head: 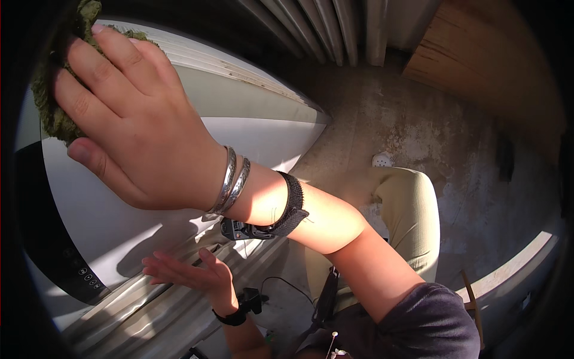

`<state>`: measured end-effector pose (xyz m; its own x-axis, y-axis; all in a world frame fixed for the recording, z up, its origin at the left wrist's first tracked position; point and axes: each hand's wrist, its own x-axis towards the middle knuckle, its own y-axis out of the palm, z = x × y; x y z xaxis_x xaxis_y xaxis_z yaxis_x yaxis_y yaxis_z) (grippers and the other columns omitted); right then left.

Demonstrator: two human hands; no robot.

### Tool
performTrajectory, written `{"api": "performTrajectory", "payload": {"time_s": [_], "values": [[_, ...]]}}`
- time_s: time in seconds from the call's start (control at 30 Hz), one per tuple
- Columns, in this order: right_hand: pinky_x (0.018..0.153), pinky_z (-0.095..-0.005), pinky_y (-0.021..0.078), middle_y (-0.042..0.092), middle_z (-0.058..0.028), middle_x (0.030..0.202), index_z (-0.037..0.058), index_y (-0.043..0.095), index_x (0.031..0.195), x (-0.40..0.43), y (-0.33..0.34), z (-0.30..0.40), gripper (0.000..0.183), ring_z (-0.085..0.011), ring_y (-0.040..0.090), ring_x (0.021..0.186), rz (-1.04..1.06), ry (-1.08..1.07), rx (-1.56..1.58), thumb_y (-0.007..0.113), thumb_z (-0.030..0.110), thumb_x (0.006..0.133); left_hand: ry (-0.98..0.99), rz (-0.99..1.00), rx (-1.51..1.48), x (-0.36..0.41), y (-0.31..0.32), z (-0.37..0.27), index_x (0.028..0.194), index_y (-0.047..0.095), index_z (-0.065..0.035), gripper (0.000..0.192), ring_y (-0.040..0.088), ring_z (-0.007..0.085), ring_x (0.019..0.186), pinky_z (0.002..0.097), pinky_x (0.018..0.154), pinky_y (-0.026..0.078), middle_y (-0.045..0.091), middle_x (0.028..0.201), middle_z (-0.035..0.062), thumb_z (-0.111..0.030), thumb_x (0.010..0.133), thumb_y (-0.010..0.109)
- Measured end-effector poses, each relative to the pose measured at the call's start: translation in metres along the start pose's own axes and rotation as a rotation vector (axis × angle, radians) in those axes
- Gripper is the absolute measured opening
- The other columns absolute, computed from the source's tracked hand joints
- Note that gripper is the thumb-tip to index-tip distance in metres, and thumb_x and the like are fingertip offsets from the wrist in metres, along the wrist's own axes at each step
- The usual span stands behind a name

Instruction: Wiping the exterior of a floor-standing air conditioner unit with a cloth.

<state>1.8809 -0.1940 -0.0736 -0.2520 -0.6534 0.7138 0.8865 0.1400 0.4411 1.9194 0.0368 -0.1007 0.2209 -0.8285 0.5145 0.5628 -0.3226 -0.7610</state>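
Note:
My right hand (130, 112), with two silver bangles at the wrist, is pressed over a crumpled green cloth (58, 116) at the upper left. The cloth lies against a white appliance (264, 139) with slats along one edge, perhaps an air conditioner. Its black control strip (49, 215) bears round button marks at the lower left. Below my right forearm, my left hand (193, 271) is raised with fingers apart and nothing in it. Both wrists carry black straps with small devices. My right fingertips are partly hidden in the cloth's folds.
Pale ribbed material (134, 309) runs beside the appliance at lower left. Grey ribbed lengths (332, 27) stand at the top, near a brown wooden board (475, 49). Below me is a stained concrete-like floor (403, 116), with a white perforated shoe (382, 159) beyond my knee.

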Motion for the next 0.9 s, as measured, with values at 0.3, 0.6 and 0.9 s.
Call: {"api": "performTrajectory", "payload": {"time_s": [0.3, 0.6, 0.9], "values": [[0.104, -0.0542, 0.0149, 0.039, -0.0238, 0.127, -0.0066, 0.045, 0.118, -0.163, -0.099, -0.097, 0.041, -0.0438, 0.022, 0.127, 0.267, -0.032, -0.351, 0.041, 0.020, 0.087, -0.069, -0.244, 0.037, -0.115, 0.118, -0.026, 0.138, 0.020, 0.0021, 0.067, 0.008, 0.0373, 0.136, 0.0595, 0.104, -0.003, 0.016, 0.144, 0.0225, -0.036, 0.088, 0.043], [0.110, -0.0389, -0.0035, -0.001, -0.0205, 0.147, -0.0050, 0.008, 0.139, -0.378, -0.172, -0.208, 0.061, -0.0306, -0.005, 0.137, -0.062, 0.896, -0.378, 0.026, 0.033, 0.095, -0.138, -0.349, -0.189, -0.143, 0.177, -0.050, 0.119, 0.035, -0.0034, 0.040, 0.021, 0.0413, 0.131, 0.0603, 0.103, 0.000, 0.032, 0.136, 0.0255, -0.024, 0.086, 0.046], [0.109, -0.0475, 0.0040, 0.021, -0.0267, 0.140, -0.0122, 0.025, 0.131, -0.146, -0.079, -0.089, 0.055, -0.0417, 0.005, 0.134, 0.292, -0.184, -0.456, 0.026, 0.028, 0.093, -0.182, -0.429, -0.310, -0.124, 0.159, -0.012, 0.124, 0.035, -0.0019, 0.046, 0.022, 0.0397, 0.131, 0.0581, 0.104, 0.001, 0.031, 0.137, 0.0250, -0.026, 0.087, 0.049]]}}
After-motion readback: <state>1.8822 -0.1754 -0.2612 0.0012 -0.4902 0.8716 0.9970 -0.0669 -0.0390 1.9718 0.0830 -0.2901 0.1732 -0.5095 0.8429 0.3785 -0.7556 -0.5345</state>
